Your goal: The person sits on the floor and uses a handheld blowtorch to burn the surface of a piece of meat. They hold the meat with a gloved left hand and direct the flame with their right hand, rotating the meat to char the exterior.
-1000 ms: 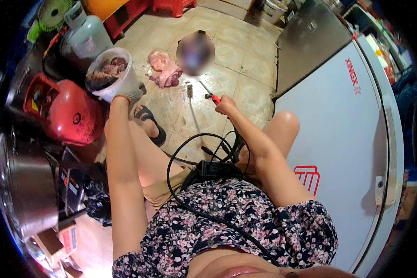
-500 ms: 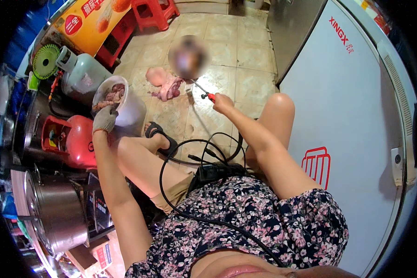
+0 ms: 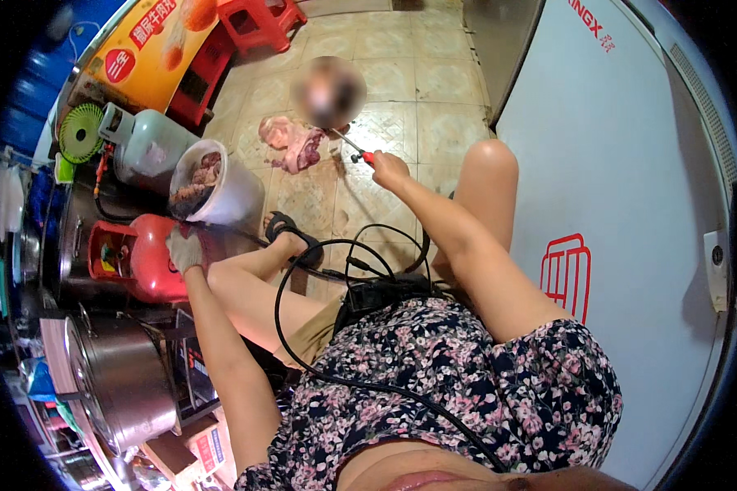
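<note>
My right hand point(image 3: 391, 171) is closed round the red handle of what looks like a gas torch point(image 3: 354, 146), with a thin metal tube and a black knob. Its tube points at a blurred round patch on the floor, where I cannot make out the thing. Beside that patch lies pink raw meat with skin point(image 3: 291, 145). My left hand point(image 3: 187, 250), in a pale work glove, holds nothing visible; its fingers look loosely apart in front of the red gas cylinder point(image 3: 155, 274). Just beyond it stands a white bucket point(image 3: 237, 186) with meat pieces point(image 3: 206, 176) inside.
A grey gas cylinder point(image 3: 151, 149) and green fan point(image 3: 82, 132) stand far left. Near left is a large steel pot point(image 3: 127, 376). A red stool point(image 3: 258, 24) stands at the back, a white appliance point(image 3: 630, 204) along the right. Black cable point(image 3: 280, 299) loops across my lap.
My left hand has left the bucket's rim and come back toward me, beside the red cylinder. My right hand still holds the torch, with its tube aimed at the blurred patch.
</note>
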Tool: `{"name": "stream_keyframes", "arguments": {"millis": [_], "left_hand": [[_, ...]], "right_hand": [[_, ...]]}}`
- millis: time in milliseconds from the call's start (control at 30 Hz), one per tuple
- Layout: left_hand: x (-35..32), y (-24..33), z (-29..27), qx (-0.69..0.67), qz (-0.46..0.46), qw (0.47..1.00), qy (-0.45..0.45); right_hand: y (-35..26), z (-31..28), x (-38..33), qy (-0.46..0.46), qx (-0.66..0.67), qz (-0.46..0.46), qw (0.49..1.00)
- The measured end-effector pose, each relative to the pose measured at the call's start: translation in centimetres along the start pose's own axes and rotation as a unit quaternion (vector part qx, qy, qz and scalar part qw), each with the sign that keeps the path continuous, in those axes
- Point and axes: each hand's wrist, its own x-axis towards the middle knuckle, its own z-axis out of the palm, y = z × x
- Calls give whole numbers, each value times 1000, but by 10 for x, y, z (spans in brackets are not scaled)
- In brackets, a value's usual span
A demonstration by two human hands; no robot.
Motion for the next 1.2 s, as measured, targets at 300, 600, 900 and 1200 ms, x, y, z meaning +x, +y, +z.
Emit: {"name": "stream_keyframes", "arguments": {"millis": [300, 600, 900, 1200], "left_hand": [[24, -47, 28, -51, -13, 999, -11], [25, -44, 28, -106, 19, 993, -45], [16, -24, 16, -104, 15, 992, -65], [24, -31, 26, -124, 20, 989, -75]], "right_hand": [[3, 4, 9, 25, 35, -13, 999], [2, 2, 12, 19, 18, 0, 1000], [5, 1, 15, 7, 6, 2, 1000], [6, 1, 13, 5, 2, 0, 1000]]}}
